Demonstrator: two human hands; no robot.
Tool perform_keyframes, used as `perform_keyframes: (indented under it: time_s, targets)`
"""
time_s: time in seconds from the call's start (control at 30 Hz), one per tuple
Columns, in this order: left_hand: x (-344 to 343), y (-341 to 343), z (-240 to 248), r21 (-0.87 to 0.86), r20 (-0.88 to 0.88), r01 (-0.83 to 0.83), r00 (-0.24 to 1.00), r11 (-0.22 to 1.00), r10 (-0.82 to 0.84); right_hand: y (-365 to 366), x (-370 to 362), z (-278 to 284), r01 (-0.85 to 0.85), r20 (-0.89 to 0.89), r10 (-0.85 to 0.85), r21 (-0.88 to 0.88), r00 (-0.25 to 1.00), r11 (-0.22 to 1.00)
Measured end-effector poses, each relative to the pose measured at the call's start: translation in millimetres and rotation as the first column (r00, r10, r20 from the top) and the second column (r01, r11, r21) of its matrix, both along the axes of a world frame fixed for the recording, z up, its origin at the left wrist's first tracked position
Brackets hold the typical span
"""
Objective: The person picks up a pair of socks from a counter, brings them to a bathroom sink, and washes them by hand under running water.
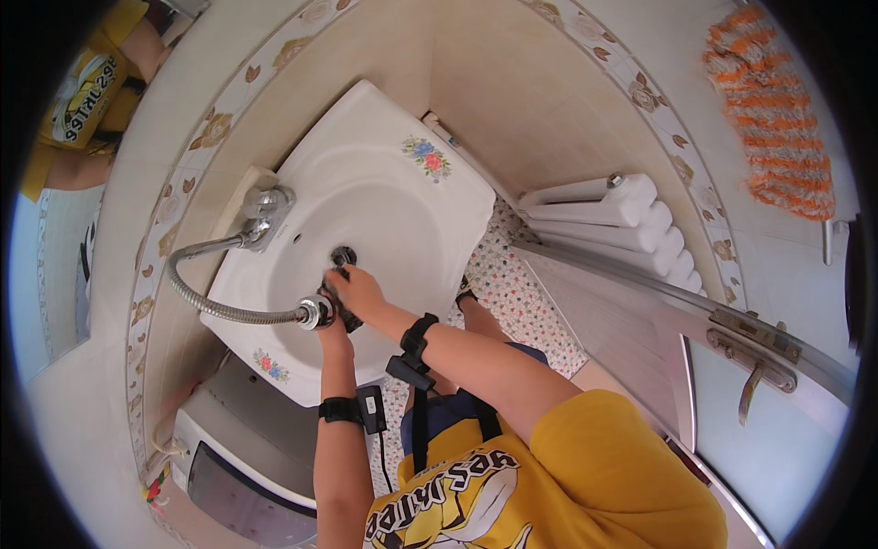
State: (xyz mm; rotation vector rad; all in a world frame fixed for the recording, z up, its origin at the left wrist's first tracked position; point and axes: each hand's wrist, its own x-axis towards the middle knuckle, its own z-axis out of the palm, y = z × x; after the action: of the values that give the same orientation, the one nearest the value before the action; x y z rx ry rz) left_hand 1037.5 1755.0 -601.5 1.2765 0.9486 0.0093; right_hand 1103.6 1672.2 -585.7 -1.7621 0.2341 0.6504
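Over the white washbasin [412,215], my two hands are close together just beyond the tap's round chrome head [316,312]. My right hand [359,295] has its fingers closed on a dark, crumpled thing [351,320], too small and shaded to name for certain. Below it, my left hand [335,340] grips the same dark thing, its fingers partly hidden by the tap head. The dark drain opening [343,254] lies just past my fingertips. I cannot make out whether water is running.
From the chrome tap [267,206] a bent flexible hose [197,274] arches left of my hands. A washing machine [247,457] stands below left. Right of the basin are a white radiator [604,215] and an open door with a handle [752,389]. An orange-striped towel [773,114] hangs far right.
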Motion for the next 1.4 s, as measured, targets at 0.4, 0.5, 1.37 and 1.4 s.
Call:
perform_keyframes:
  time_s: [0.4, 0.5, 1.37, 1.4]
  targets:
    - [-4, 23, 24, 0.299, -0.108, 0.059, 0.994, 0.952, -0.028, -34, 3, -23, 0.068, -0.039, -0.058, 0.302, 0.998, 0.951]
    - [-3, 18, 34, 0.299, 0.044, 0.006, 0.999, 0.954, -0.02, -38, 8, -37, -0.064, 0.074, 0.051, 0.182, 0.996, 0.981]
    - [-24, -17, 22, -0.155, 0.121, -0.156, 0.977, 0.975, 0.176, -36, 17, -18, -0.288, -0.243, 0.304, 0.1, 0.921, 0.952]
    - [-25, -18, 25, -0.103, 0.135, -0.161, 0.975, 0.982, 0.174, -42, 23, -31, -0.329, -0.236, 0.356, 0.147, 0.904, 0.933]
